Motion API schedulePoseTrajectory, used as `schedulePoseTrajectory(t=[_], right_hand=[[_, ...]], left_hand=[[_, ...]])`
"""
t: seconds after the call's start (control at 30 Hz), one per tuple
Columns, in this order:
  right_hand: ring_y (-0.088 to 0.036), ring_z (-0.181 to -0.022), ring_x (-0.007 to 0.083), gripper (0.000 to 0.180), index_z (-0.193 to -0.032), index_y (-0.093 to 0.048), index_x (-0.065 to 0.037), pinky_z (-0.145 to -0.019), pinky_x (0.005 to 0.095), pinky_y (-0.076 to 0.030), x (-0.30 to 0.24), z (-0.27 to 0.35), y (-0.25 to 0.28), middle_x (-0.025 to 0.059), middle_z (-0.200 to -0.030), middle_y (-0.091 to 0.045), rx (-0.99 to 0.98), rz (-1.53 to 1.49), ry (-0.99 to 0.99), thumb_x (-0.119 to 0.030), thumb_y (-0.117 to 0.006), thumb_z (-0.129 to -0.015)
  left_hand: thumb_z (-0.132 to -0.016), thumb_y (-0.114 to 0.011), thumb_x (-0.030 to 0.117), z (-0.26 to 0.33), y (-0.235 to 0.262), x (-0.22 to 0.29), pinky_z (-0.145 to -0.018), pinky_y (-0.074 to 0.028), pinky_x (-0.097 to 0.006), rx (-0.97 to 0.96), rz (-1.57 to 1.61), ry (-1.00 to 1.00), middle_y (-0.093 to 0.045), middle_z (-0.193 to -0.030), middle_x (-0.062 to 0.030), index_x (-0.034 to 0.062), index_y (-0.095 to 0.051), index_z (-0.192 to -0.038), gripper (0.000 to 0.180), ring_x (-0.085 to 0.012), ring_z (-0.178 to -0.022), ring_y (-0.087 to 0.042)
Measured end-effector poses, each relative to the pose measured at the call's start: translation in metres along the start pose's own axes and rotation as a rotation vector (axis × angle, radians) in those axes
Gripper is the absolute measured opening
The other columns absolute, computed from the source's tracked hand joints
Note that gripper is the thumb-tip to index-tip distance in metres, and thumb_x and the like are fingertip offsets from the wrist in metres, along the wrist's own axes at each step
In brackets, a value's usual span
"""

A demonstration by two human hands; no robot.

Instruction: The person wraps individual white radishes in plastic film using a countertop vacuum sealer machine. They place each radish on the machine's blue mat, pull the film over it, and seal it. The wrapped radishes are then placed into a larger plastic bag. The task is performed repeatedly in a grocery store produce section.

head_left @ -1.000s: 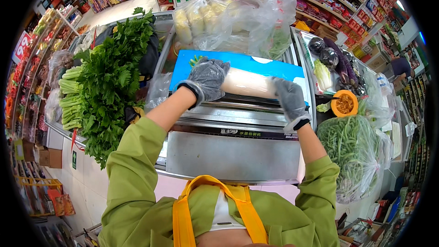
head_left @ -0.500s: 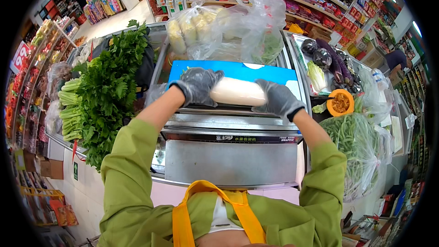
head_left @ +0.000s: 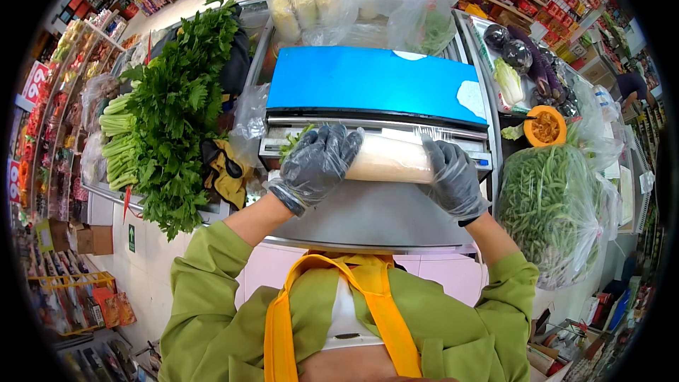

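Observation:
A thick white radish [head_left: 390, 158] lies crosswise between my two gloved hands, with shiny clear film over its right part. My left hand [head_left: 320, 166] grips its left end, where green leaf stubs [head_left: 296, 143] poke out behind the fingers. Around the opposite end my right hand [head_left: 453, 177] is closed, fingers on the far side. Both hands wear thin clear gloves over dark ones. Beneath the radish is a film wrapping machine [head_left: 361, 216] with a grey metal front plate. Its blue top cover [head_left: 368, 85] stands just beyond the hands, and a metal roller bar [head_left: 283, 127] runs along the cover's near edge.
Leafy celery [head_left: 177, 106] is heaped at the left, beside a yellow and black cloth item [head_left: 225, 170]. Bagged pale vegetables [head_left: 318, 3] lie behind the machine. To the right are eggplants [head_left: 527, 71], a cut pumpkin [head_left: 544, 126] and a bag of green beans [head_left: 548, 205].
Both hands have drawn the radish back toward my body, off the blue cover and over the front of the machine. The view has shifted, and the roller bar now shows.

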State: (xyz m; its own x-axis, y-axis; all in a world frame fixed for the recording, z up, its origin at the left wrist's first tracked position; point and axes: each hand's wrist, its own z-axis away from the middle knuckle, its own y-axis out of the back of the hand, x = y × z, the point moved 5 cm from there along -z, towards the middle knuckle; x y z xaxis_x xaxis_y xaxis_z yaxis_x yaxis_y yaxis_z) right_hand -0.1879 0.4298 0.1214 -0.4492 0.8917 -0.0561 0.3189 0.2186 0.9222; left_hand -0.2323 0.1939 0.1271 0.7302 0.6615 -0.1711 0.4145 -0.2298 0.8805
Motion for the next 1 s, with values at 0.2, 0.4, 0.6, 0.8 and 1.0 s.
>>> schedulePoseTrajectory(t=[0.2,0.4,0.6,0.8,1.0], right_hand=[[-0.057,-0.098,0.0324,0.082,-0.134,-0.043,-0.003,-0.085,0.0437,-0.046,-0.010,0.023,-0.010,0.0154,-0.110,-0.057,-0.020,0.004,0.008,-0.025,-0.080,-0.066],[-0.054,-0.107,0.0320,0.082,-0.136,-0.043,-0.006,-0.093,0.0480,-0.042,-0.016,0.030,-0.020,0.0129,-0.119,-0.054,-0.068,0.042,-0.052,-0.030,-0.080,-0.066],[-0.054,-0.102,0.0282,0.071,-0.142,-0.041,-0.018,-0.088,0.0462,-0.045,-0.086,-0.009,-0.040,0.0107,-0.118,-0.051,0.105,0.353,0.227,-0.018,-0.067,-0.076],[-0.056,-0.096,0.0254,0.062,-0.135,-0.046,-0.009,-0.080,0.0400,-0.047,-0.080,-0.016,-0.043,0.0103,-0.106,-0.055,0.003,0.266,0.222,-0.010,-0.061,-0.076],[-0.052,-0.081,0.0212,0.056,-0.130,-0.045,-0.003,-0.068,0.0340,-0.044,-0.080,-0.025,-0.037,0.0067,-0.091,-0.051,0.020,0.257,0.239,-0.014,-0.060,-0.077]], left_hand=[[-0.080,-0.062,0.018,0.029,-0.008,0.022,-0.084,-0.053,-0.045,-0.065,-0.039,-0.023,-0.061,-0.119,-0.0193,0.0072,-0.058,-0.128,0.049,-0.0328,-0.104,-0.064],[-0.084,-0.056,0.013,0.042,-0.023,0.026,-0.080,-0.053,-0.046,-0.024,0.069,0.015,-0.060,-0.119,-0.0209,0.0041,-0.057,-0.124,0.041,-0.0336,-0.098,-0.064],[-0.081,-0.062,0.016,0.042,-0.023,0.016,-0.083,-0.054,-0.044,-0.063,0.247,0.069,-0.062,-0.120,-0.0166,0.0043,-0.057,-0.127,0.048,-0.0304,-0.103,-0.064],[-0.082,-0.071,0.029,0.042,0.030,-0.042,-0.087,-0.053,-0.037,-0.030,0.402,0.239,-0.064,-0.116,-0.0136,0.0064,-0.052,-0.132,0.059,-0.0267,-0.101,-0.064],[-0.095,-0.047,0.012,0.087,0.027,0.048,-0.110,-0.038,-0.045,0.108,0.276,-0.047,-0.053,-0.137,-0.0092,0.0128,-0.050,-0.138,0.043,-0.0224,-0.130,-0.048]])
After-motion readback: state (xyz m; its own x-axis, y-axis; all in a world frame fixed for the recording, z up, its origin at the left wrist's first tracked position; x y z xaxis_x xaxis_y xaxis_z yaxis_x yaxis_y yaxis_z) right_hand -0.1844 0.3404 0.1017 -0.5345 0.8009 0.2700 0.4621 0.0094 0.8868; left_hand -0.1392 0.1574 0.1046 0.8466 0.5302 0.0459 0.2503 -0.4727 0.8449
